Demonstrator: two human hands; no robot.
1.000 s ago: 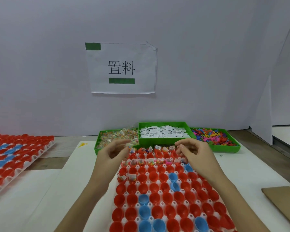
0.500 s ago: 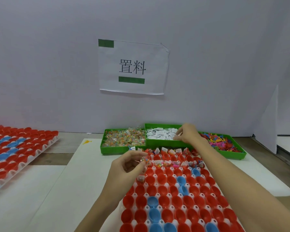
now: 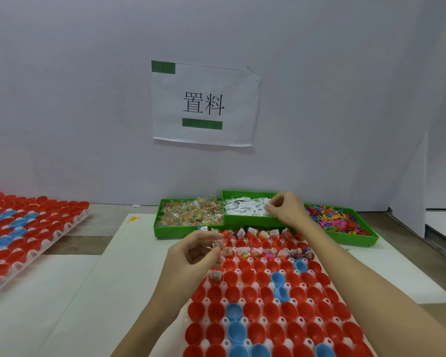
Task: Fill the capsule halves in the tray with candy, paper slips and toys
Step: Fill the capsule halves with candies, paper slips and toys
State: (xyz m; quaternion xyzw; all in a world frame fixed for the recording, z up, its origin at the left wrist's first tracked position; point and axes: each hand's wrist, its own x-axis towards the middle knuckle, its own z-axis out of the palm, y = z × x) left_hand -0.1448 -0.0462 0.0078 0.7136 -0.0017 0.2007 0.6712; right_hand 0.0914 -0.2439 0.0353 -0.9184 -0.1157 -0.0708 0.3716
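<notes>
L hand (image 3: 191,253) pinches wrapped candy (image 3: 218,245) just above tray (image 3: 242,328), ready to drop in an unfilled capsule half (image 3: 243,278). R hand (image 3: 286,210) reaches into paper-slip bin (image 3: 242,219), fingers curled on slips; likely staging next insert w/o pause.

The left hand (image 3: 191,253) is raised with its fingers (image 3: 218,249) curled, pinching a small wrapped candy (image 3: 219,244) at their tips. The right arm reaches forward; the right hand (image 3: 285,208) curls downward, fingertips pinched together.
</notes>
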